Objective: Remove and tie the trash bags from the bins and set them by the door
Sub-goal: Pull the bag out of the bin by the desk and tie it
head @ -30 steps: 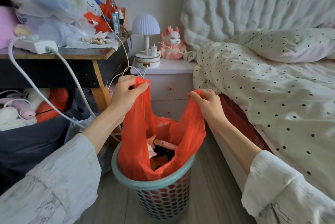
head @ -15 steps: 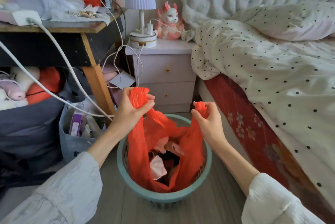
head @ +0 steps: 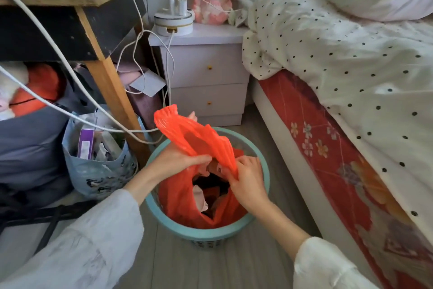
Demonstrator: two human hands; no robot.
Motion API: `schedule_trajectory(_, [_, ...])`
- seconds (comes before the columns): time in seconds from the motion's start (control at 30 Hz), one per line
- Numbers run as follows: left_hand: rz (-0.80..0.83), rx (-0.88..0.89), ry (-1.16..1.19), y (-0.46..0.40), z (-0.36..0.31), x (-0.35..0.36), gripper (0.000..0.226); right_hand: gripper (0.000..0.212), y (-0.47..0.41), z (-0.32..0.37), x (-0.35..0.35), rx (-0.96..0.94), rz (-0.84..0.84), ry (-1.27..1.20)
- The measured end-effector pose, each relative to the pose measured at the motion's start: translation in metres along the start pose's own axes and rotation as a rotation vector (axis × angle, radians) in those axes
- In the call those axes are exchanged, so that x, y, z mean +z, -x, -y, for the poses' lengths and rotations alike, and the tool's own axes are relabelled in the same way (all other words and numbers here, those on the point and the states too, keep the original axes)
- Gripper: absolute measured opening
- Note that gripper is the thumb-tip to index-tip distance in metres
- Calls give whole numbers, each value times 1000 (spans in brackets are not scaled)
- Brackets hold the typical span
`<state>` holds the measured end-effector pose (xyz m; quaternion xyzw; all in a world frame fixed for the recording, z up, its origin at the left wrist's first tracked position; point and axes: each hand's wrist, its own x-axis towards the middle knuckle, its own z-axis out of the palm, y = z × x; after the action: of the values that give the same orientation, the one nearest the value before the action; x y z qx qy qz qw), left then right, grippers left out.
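An orange trash bag [head: 182, 197] is seated inside a teal plastic bin [head: 264, 185] on the grey floor, its mouth open over crumpled rubbish. One bag handle is gripped by the left hand [head: 174, 161] and the other is pinched by the right hand [head: 248, 179], the two handles being crossed over the opening. A lavender nightstand [head: 208, 73] is seen behind the bin, with a polka-dot duvet [head: 351, 54] draped over the bed at the right.
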<state>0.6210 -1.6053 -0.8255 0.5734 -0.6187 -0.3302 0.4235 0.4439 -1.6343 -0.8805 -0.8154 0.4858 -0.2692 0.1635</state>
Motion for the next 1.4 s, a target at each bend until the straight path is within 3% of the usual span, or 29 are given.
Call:
schedule_trajectory(0.07, [41,-50,-16,-14,-2,8,62,34,-3,-3,4,71,-74,-182])
schedule_trajectory(0.13, [26,-103,-62,-19,-1,19,24,45,-5,0,-3,261,-92,-516])
schedule_trajectory(0.17, [-20,-110,-116,-18,-2,26,16,49,-6,-1,-6,384,-98,-692])
schedule_trajectory(0.27, [-317,-208,-69,-14,12,32,25,58,-13,-11,-14,767,-181,-1092])
schedule_trajectory(0.33, [-493,-311,290,-18,15,21,25,53,-17,-14,-16,854,-256,-1153])
schedule_trajectory(0.43, [-596,-313,642,-30,7,2,35,45,-23,-10,-14,810,-296,-1109])
schedule_trajectory(0.53, [-591,-281,659,-30,-5,1,35,36,-30,-4,-12,728,-267,-1097])
schedule_trajectory(0.63, [-496,-300,760,-19,4,-1,23,10,-27,-1,-8,632,-198,-1015])
schedule_trajectory(0.67, [-471,-298,770,-14,10,-3,16,17,-23,-1,-6,589,-177,-950])
schedule_trajectory(0.73, [-439,-283,665,-9,24,-4,29,5,-17,-9,3,439,-105,-696])
schedule_trajectory(0.8, [-420,-251,496,-4,29,3,45,34,-13,-15,14,383,-20,-401])
schedule_trajectory(0.83, [-413,-247,470,-2,29,8,47,37,-12,-14,15,389,-21,-365])
schedule_trajectory(0.9, [-370,-242,467,1,30,18,38,33,-11,-8,9,408,-78,-499])
schedule_trajectory(1.0, [-270,-266,490,2,28,27,12,42,-13,-3,3,530,-214,-892])
schedule_trajectory(1.1, [-412,-267,623,-7,21,29,30,48,-19,-4,-1,730,-346,-1322])
schedule_trajectory(1.2, [-552,-248,755,-18,13,22,39,48,-29,-3,-11,747,-328,-1798])
schedule_trajectory(1.27, [-551,-245,808,-21,12,12,43,49,-34,2,-17,737,-240,-1853])
schedule_trajectory(1.4, [-462,-213,802,-29,1,-7,48,48,-49,19,-30,667,-118,-1639])
